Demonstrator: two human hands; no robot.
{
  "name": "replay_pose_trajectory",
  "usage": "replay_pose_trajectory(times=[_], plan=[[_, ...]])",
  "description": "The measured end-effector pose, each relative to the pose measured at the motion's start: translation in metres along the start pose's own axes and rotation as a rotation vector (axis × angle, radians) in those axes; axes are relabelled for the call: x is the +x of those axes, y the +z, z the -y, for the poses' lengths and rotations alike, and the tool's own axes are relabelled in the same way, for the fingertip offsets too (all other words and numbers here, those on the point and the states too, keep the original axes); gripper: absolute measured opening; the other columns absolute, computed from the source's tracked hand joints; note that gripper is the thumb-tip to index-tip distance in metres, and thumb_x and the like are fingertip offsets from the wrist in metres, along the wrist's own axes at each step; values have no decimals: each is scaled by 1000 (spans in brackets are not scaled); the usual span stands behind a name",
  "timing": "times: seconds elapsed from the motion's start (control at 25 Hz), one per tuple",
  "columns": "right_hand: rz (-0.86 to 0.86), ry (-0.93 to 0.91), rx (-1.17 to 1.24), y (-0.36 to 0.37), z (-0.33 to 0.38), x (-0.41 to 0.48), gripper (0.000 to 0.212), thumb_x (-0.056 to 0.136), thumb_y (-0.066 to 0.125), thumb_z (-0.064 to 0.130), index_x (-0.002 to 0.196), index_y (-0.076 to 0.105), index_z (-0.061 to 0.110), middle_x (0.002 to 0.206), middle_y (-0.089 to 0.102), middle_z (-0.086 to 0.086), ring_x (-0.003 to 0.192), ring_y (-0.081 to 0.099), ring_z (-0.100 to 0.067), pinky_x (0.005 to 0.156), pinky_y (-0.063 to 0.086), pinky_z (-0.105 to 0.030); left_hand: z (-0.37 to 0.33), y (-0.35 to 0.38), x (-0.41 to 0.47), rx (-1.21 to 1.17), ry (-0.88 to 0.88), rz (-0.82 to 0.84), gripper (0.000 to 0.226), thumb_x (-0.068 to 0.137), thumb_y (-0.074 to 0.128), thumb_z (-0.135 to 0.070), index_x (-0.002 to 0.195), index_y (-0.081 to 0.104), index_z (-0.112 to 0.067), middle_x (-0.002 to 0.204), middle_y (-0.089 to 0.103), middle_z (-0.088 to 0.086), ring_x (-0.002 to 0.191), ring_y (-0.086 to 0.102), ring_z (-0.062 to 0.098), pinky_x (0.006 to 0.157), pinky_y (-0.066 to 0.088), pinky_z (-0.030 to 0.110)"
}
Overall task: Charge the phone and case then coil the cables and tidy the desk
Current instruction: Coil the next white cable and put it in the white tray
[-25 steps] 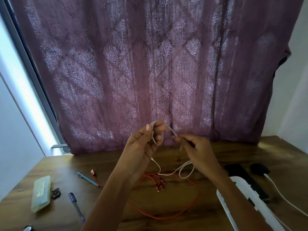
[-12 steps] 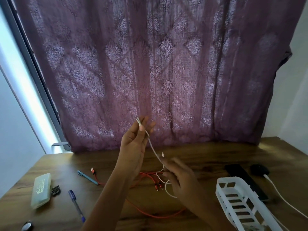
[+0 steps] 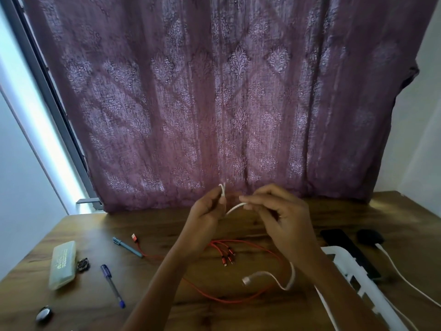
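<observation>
white cable [image 3: 235, 207] is up in the air over the desk, held in both hands. the left hand [image 3: 205, 216] pinches a folded bit of it between the thumb and the fingers, and the fold pokes up above the fingertips. the right hand [image 3: 284, 220] is just beside it. its thumb and first finger pinch the same cable, and its other fingers curl loosely. a short curve of cable runs between the two hands. the rest hangs down by the right arm in a loop, and the plug end looks a bit blurry.

under the hands a red cable [image 3: 226, 300] lies on the desk [image 3: 71, 225] in a big loose ring. its bunch of small plugs lies below the hands. its other plug lies near a teal pen [image 3: 127, 246]. nearer to the left is a blue pen [image 3: 112, 285], then a pale green box [image 3: 62, 263] with a small dark thing [image 3: 83, 265] just beside it. a dark round thing [image 3: 44, 315] sits at the near left corner.

on the right a white basket [image 3: 358, 278] sits by the near edge, partly hidden by the right arm. behind it a black phone [image 3: 334, 237] lies flat. near the phone is a small black case [image 3: 370, 237], and a second white cord [image 3: 405, 280] runs from it toward the near right edge. i cannot tell if the phone is plugged in. a purple curtain [image 3: 214, 103] hangs behind the desk.
</observation>
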State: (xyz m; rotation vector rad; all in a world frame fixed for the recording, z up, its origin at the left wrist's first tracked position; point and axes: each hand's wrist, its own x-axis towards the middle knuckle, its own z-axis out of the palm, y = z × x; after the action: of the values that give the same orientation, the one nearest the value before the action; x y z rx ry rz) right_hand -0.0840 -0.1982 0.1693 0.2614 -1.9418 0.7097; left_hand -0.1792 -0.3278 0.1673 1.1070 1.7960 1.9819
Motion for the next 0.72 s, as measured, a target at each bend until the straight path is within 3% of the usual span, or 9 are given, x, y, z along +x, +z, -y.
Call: replay_pose_trajectory(times=[0.08, 0.16, 0.36, 0.48, 0.6, 0.72], plan=[[-7, -17, -4, -5, 1, 12, 16, 83, 65, 12, 96, 73, 12, 79, 62, 3, 65, 60, -7, 56, 49, -24, -9, 8, -4, -72, -43, 82, 26, 95, 38, -1, 109, 60, -2, 97, 64, 11, 89, 59, 13, 80, 47, 19], [6, -11, 0, -8, -1, 23, 18, 85, 61, 16, 99, 73, 15, 80, 62, 0, 66, 62, -14, 55, 49, -31, -17, 14, -7, -140, -74, 105, 28, 94, 36, -4, 106, 60, 3, 89, 65, 15, 77, 62, 18, 74, 49, 22], [82, 32, 22, -12, -11, 36, 25, 86, 53, 23, 104, 70, 18, 82, 61, 3, 69, 59, -11, 58, 49, -29, -33, 22, -11, -224, -133, 112, 47, 90, 32, -37, 90, 65, -4, 69, 68, 8, 53, 54, 11, 54, 44, 20], [143, 97, 36, -10, -19, 35, 27, 87, 53, 18, 110, 66, 23, 82, 59, 5, 72, 58, -9, 61, 48, -23, -39, 24, -8, -363, -151, 120, 42, 87, 39, -35, 84, 67, -5, 70, 69, 6, 48, 51, 7, 44, 39, 15], [166, 152, 56, -5, -21, 30, 36, 88, 49, 15, 120, 60, 25, 85, 62, -3, 74, 59, -17, 65, 51, -35, -42, 22, -5, -535, -154, 101, 37, 84, 45, -30, 84, 70, -3, 74, 71, 8, 50, 53, 8, 45, 45, 15], [118, 236, 70, -2, -20, 22, 33, 88, 49, 24, 120, 60, 24, 91, 69, 3, 78, 64, -10, 71, 53, -31, -43, 17, -4, -683, -149, 43, 36, 82, 45, -26, 84, 71, -1, 76, 71, 9, 52, 56, 8, 51, 50, 16]])
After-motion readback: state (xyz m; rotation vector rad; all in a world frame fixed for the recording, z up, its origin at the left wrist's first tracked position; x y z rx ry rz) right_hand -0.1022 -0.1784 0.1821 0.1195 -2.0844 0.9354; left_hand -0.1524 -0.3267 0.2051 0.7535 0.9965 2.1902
